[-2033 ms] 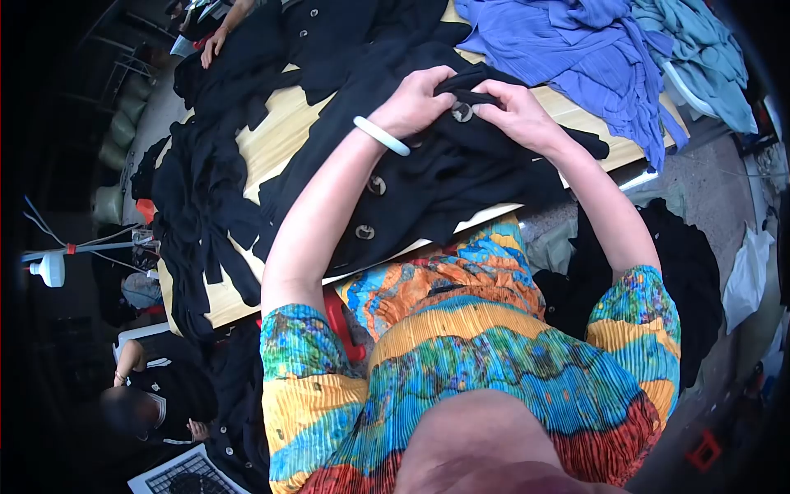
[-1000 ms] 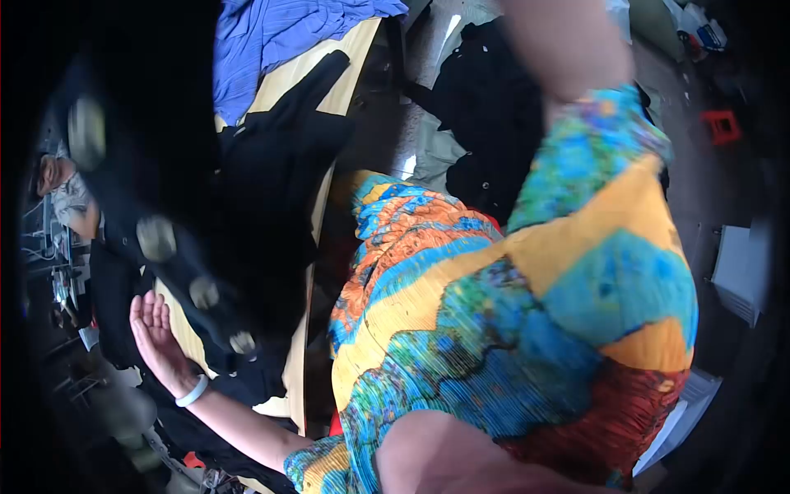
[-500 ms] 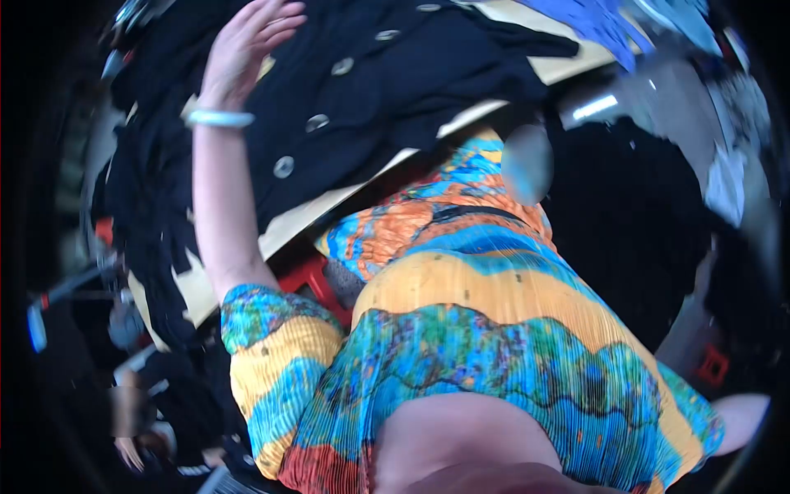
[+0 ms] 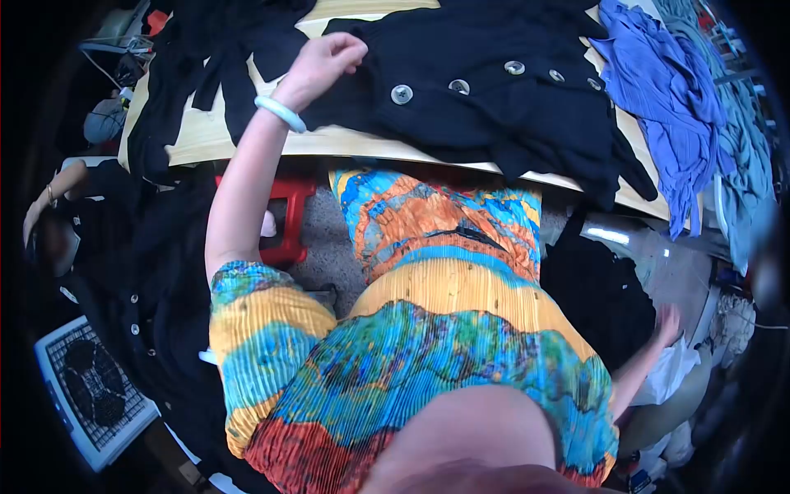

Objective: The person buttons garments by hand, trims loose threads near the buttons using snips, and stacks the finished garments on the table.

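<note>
A black garment (image 4: 485, 107) with a row of large round buttons lies spread on the table (image 4: 210, 148). Over its left end, my left hand (image 4: 325, 66) is closed, thumb and fingers pressed together; whatever they hold is hidden. A pale bangle (image 4: 280, 114) circles that wrist. My right hand (image 4: 668, 323) is low at the right, beside a heap of black cloth (image 4: 597, 288) and above a white bag or cloth (image 4: 668, 370). Motion blurs its fingers. More black cloth (image 4: 185, 70) lies across the table's left part.
Blue-purple cloth (image 4: 658, 99) hangs over the table's right end, with grey-teal cloth (image 4: 745, 165) beside it. A red stool (image 4: 288, 221) stands under the front edge. At the left are another person's arm (image 4: 62, 185), hanging black clothes (image 4: 148, 305) and a white-framed fan (image 4: 95, 387).
The view has swung round, so the table now runs nearly level. My left hand has gone from stretched fingers to a closed pinch. My right hand has come into view.
</note>
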The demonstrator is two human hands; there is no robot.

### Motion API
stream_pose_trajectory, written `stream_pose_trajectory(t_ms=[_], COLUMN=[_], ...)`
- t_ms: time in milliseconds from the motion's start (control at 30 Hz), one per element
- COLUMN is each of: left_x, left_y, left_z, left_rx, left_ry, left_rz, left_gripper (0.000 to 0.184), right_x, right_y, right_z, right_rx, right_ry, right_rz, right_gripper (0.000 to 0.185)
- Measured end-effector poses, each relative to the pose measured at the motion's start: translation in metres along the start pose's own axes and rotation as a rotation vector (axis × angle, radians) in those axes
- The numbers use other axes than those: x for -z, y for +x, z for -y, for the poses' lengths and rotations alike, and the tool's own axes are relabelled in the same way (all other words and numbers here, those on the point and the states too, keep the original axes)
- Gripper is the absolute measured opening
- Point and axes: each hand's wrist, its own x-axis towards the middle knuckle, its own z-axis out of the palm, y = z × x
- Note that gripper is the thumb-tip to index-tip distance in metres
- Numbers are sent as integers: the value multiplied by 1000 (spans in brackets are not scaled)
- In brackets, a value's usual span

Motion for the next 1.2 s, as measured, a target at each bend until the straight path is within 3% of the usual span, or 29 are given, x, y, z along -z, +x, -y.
stream_pose_trajectory(t_ms=[33, 67, 100, 133, 200, 267, 333, 367, 433, 500, 633, 767, 833, 1000, 1100, 1200], left_x=[-6, -16, -28, -40, -60, -74, -85, -85, -86, -84, -83, -75, -79, -71, -70, -82], left_y=[-2, -3, -2, -2, 3, 13, 24, 30, 43, 48, 45, 46, 51, 42, 46, 42], left_z=[3, 2, 0, -6, -22, -40, -48, -52, -51, -56, -61, -77, -64, -51, -57, -67], left_rx=[-14, -79, -157, -247, -374, -419, -308, -222, -217, -157, -402, -162, -190, 77, 111, 25], left_ry=[70, 139, 184, 235, 300, 377, 391, 417, 388, 376, 223, 130, 34, -216, 47, 158], left_rz=[10, -40, -84, -131, -175, -128, 46, 180, 273, 411, 196, 244, 294, 437, 461, 299], left_gripper=[22, 23, 21, 20, 19, 23, 27, 28, 31, 31, 27, 24, 27, 20, 17, 30], right_x=[-101, -175, -265, -333, -423, -479, -513, -528, -543, -549, -549, -561, -564, -569, -562, -558], right_y=[-13, -17, -64, -111, -202, -252, -285, -298, -309, -313, -311, -304, -303, -303, -301, -305], right_z=[47, 71, 119, 156, 213, 233, 236, 230, 223, 213, 213, 220, 221, 208, 213, 217], right_rx=[-4, 208, 505, 659, 937, 1423, 1524, 1546, 1435, 1373, 1272, 1229, 1204, 1213, 1218, 1251], right_ry=[-269, -323, -630, -607, -549, -442, -426, -418, -727, -748, -456, -301, -363, -352, -431, -400], right_rz=[47, 246, 260, 365, 660, 818, 986, 951, 1019, 1046, 1019, 1009, 1062, 1056, 1023, 1008], right_gripper=[37, 38, 30, 27, 23, 17, 21, 25, 28, 24, 15, 12, 11, 9, 10, 12])
